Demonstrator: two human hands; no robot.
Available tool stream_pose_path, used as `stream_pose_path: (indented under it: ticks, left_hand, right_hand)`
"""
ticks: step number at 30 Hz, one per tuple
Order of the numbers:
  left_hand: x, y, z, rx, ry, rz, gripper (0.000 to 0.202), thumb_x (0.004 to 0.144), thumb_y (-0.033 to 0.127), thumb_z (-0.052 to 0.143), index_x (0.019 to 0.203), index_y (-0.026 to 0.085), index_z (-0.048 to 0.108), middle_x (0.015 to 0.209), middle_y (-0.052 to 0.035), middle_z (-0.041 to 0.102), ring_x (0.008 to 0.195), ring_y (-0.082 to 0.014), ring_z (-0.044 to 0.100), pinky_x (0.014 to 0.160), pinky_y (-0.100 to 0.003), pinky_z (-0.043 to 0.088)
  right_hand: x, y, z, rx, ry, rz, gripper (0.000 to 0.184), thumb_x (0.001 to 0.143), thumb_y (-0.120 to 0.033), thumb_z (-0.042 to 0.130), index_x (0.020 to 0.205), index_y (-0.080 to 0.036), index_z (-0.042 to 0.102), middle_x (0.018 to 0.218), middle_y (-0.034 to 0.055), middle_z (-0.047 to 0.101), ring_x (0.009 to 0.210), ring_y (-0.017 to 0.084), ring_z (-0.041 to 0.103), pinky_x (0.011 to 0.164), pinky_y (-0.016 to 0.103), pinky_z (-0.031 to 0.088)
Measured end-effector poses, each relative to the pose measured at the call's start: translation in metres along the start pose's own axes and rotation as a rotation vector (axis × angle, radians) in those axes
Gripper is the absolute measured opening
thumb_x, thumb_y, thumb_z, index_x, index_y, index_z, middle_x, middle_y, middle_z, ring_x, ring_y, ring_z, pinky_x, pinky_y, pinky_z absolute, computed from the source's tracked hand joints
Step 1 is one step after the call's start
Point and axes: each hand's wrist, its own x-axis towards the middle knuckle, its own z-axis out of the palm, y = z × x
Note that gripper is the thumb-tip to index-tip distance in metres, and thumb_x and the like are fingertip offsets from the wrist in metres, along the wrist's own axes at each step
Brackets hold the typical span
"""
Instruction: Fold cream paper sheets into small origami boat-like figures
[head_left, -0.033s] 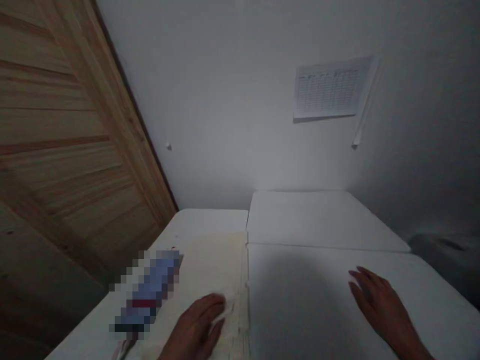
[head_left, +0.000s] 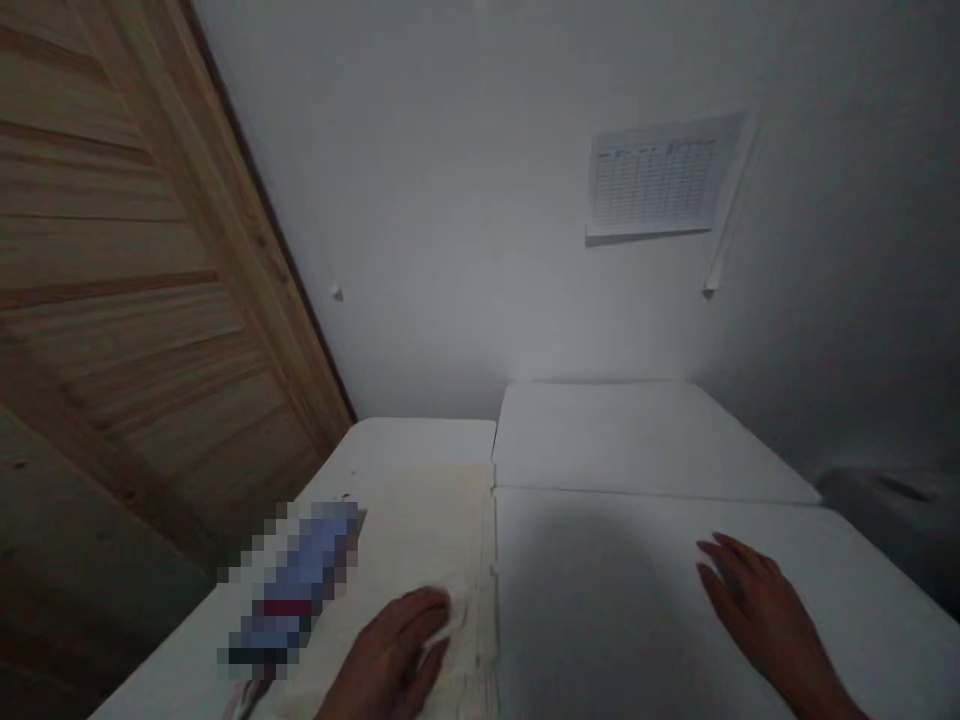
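Cream sheet (head_left: 427, 520) lies on the white surface (head_left: 600, 600), at its left side. The left hand (head_left: 397, 650) rests on the sheet's near end, fingers loose, grasping nothing. The right hand (head_left: 757, 605) lies released, flat on the surface, well apart. A blurred object (head_left: 292, 585) lies beside the sheet.

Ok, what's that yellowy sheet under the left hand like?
The cream sheet is flat, matte and pale yellow, maybe paper or thin board. It lies on the white table, its right edge running straight along a whiter panel and looking slightly rough near the bottom. The left hand rests on its near end.
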Motion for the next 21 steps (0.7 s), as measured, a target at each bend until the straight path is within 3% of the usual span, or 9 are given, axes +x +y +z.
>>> stream_pose_path:
  ticks: [7,12,15,21]
  left_hand:
    - [0.006,0.001,-0.002,0.023,0.094,0.012,0.020,0.090,0.020,0.051,0.107,0.018,0.062,0.096,-0.0069,0.071,0.089,-0.0192,0.068,0.082,-0.030,0.055]
    - [0.030,0.022,-0.017,0.033,0.200,0.049,0.022,0.092,0.018,0.045,0.106,0.019,0.062,0.094,-0.0061,0.072,0.086,-0.0170,0.069,0.080,-0.025,0.055]
    - [0.044,0.037,-0.016,0.027,0.238,0.074,0.023,0.092,0.018,0.043,0.107,0.018,0.060,0.093,-0.0067,0.072,0.084,-0.0174,0.069,0.077,-0.026,0.055]
    - [0.068,0.063,0.004,-0.106,0.156,0.094,0.019,0.091,0.015,0.041,0.100,0.019,0.057,0.085,-0.0043,0.071,0.070,-0.0175,0.067,0.063,-0.028,0.056]
  right_hand:
    - [0.001,-0.004,-0.004,0.048,0.032,0.012,0.041,0.089,-0.046,0.042,0.113,-0.019,0.060,0.123,0.0126,0.055,0.113,0.032,0.051,0.092,0.048,0.043]
    - [0.005,-0.016,-0.011,0.170,0.087,0.022,0.037,0.088,-0.045,0.046,0.110,-0.020,0.061,0.121,0.0109,0.058,0.111,0.030,0.052,0.094,0.048,0.042]
    - [0.006,-0.029,-0.014,0.291,0.063,0.038,0.035,0.088,-0.045,0.048,0.111,-0.022,0.061,0.118,0.0089,0.061,0.109,0.028,0.055,0.094,0.045,0.044]
    - [0.006,-0.073,-0.015,0.636,-0.136,0.308,0.037,0.087,-0.052,0.048,0.106,-0.024,0.064,0.090,0.0063,0.070,0.069,0.021,0.064,0.063,0.031,0.052]
